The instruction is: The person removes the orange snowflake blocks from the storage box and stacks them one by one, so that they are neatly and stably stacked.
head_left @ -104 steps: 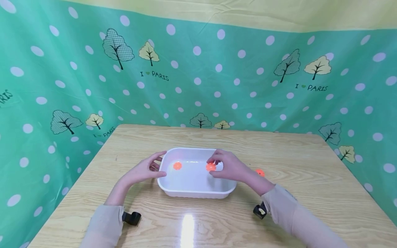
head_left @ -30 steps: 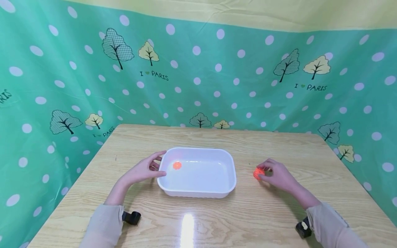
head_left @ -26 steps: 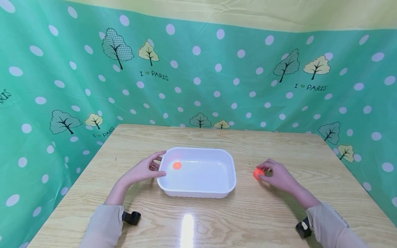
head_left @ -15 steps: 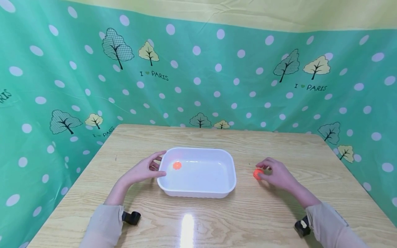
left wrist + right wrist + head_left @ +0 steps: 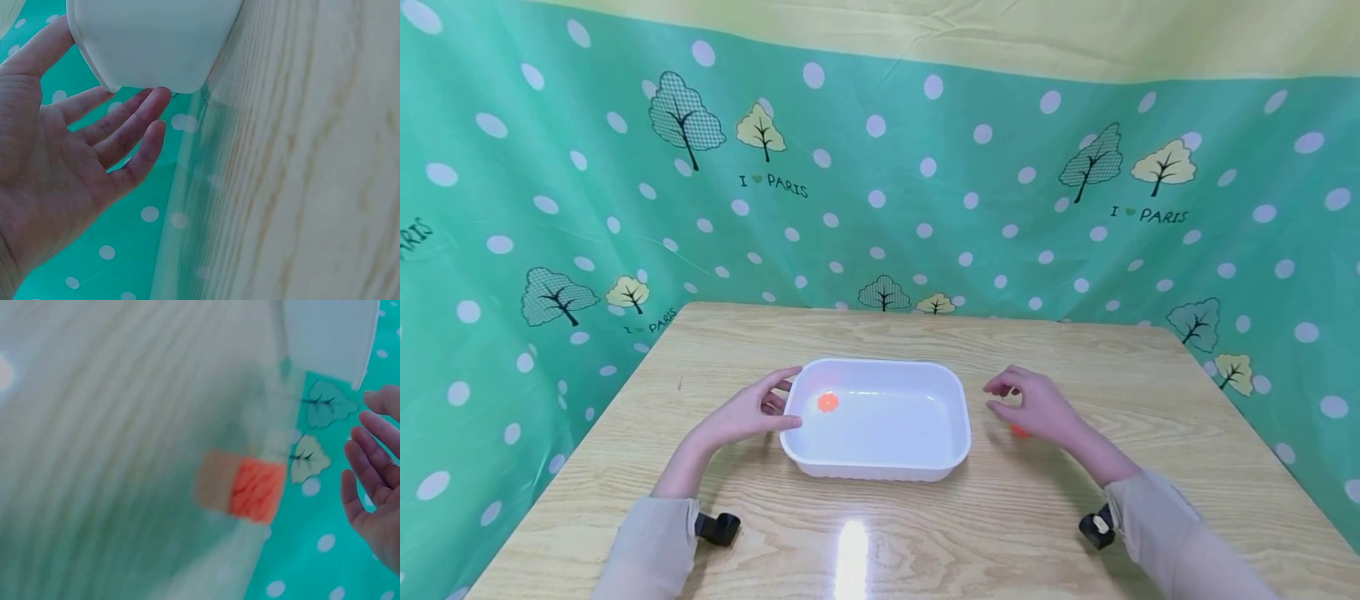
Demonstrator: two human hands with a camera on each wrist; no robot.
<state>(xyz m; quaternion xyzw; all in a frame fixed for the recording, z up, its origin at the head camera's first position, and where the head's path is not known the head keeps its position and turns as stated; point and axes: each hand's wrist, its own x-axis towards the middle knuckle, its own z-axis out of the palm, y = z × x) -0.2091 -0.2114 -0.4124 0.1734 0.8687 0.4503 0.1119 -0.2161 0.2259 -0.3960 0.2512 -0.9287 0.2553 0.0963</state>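
My left hand (image 5: 747,412) rests against the left end of a white rectangular basin (image 5: 880,471), thumb and forefinger spread along its rim. In the left wrist view the basin's wall (image 5: 156,44) stands by the fingertips, and the palm is apart from it. An orange scalloped disc (image 5: 828,402) lies inside the basin at the left. My right hand (image 5: 1033,407) is in the air just right of the basin, loosely curved and holding nothing. Beneath it on the table is an orange piece (image 5: 1020,431), mostly hidden by the hand; its side (image 5: 257,490) looks ridged in the right wrist view.
The wooden table (image 5: 760,333) reaches back to a green dotted cloth (image 5: 820,250) hung behind and at both sides. A bright light reflection (image 5: 852,558) falls near the front. Black cameras (image 5: 718,528) are strapped on both wrists.
My right hand carried an orange piece from the basin to the one on the table at right, let go, and now moves back left. The left hand stays at the basin.
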